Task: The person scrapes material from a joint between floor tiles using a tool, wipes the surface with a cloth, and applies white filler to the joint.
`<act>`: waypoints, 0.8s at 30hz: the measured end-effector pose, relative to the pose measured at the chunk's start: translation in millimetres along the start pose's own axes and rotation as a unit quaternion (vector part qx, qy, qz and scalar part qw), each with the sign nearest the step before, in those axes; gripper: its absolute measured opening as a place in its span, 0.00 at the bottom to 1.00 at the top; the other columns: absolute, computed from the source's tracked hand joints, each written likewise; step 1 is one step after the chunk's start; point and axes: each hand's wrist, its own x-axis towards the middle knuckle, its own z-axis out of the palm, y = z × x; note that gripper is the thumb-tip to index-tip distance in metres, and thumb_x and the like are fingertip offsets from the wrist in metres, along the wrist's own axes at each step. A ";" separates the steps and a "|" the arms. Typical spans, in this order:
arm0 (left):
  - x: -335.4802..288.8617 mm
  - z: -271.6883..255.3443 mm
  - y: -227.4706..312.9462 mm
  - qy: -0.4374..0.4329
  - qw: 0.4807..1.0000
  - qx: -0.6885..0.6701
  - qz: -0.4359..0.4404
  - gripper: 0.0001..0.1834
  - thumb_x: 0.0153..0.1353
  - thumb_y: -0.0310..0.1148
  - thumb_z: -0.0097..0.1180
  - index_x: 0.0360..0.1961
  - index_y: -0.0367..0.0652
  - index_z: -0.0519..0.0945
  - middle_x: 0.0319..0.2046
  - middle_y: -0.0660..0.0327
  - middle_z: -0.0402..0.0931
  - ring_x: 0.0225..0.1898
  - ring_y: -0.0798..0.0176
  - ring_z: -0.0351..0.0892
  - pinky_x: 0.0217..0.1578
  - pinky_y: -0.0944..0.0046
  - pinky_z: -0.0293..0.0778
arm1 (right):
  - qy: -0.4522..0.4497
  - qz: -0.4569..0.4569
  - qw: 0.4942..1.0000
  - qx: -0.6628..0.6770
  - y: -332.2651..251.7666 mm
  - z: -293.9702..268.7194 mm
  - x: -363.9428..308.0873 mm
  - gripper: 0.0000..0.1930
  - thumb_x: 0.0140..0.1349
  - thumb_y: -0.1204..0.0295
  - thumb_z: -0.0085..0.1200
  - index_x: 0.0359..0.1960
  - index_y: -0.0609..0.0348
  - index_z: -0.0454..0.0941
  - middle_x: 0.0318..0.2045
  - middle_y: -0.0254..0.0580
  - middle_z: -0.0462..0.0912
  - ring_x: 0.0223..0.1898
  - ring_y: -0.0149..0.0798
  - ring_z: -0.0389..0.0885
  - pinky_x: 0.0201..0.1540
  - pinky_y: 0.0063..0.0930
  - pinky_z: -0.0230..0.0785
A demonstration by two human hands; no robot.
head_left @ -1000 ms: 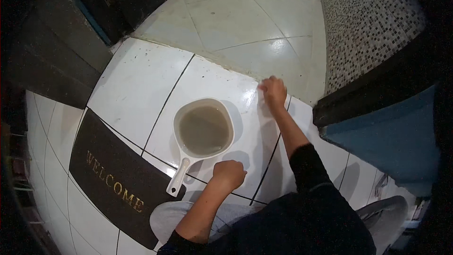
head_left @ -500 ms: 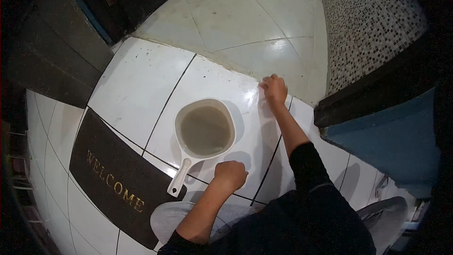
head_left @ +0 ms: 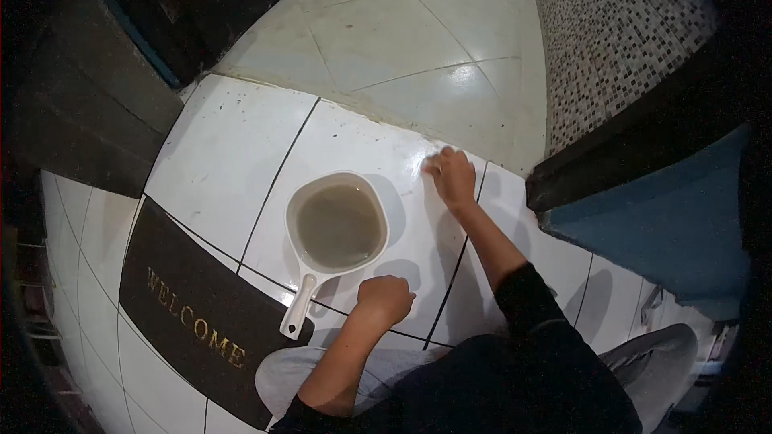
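A white plastic water dipper point(head_left: 289, 221) with cloudy greyish water inside stands on the white tiled floor, its handle reaching back over the corner of a dark doormat. Close to the right of that handle is my left hand point(head_left: 386, 301), curled into a fist; whatever it may hold is hidden. Farther out, my right hand point(head_left: 453, 177) is low over the tiles beside the worn edge between the white and the cream floor. Its fingers are bent and drawn together, the tips blurred. Anything between them is too small or too smeared to make out.
The dark doormat point(head_left: 181, 305) with gold lettering lies at the left. A dark door panel point(head_left: 88, 112) borders the far left. On the right are a mosaic-patterned wall point(head_left: 619, 40) and a blue panel point(head_left: 651, 225). Small dark specks dot the tiles.
My right hand has come slightly nearer and to the left along the tiles. The left fist stays by the dipper, and the whole view has shifted a little.
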 end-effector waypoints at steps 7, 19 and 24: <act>5.8 3.9 -5.9 0.020 0.999 0.014 -0.028 0.19 0.59 0.45 0.49 0.34 0.41 0.82 0.35 0.52 0.80 0.40 0.50 0.79 0.38 0.52 0.74 | -0.029 0.012 0.999 -0.037 -3.0 20.2 -10.6 0.05 0.46 0.66 0.61 0.25 0.48 0.80 0.30 0.36 0.75 0.35 0.43 0.74 0.33 0.40 0.66; 7.9 -1.7 -3.2 0.007 1.000 0.000 -0.004 0.20 0.61 0.46 0.45 0.37 0.39 0.78 0.34 0.48 0.79 0.41 0.47 0.78 0.40 0.48 0.72 | 0.010 0.042 0.999 0.004 13.8 23.6 13.1 0.03 0.46 0.68 0.59 0.21 0.50 0.79 0.27 0.38 0.75 0.32 0.45 0.76 0.32 0.40 0.67; -4.4 -0.1 -3.4 0.020 1.000 -0.002 0.006 0.20 0.61 0.46 0.45 0.36 0.38 0.78 0.34 0.48 0.79 0.41 0.47 0.78 0.40 0.48 0.72 | -0.070 -0.014 0.993 0.095 -23.7 2.8 -42.6 0.04 0.47 0.67 0.59 0.23 0.50 0.80 0.30 0.36 0.76 0.32 0.43 0.76 0.32 0.41 0.66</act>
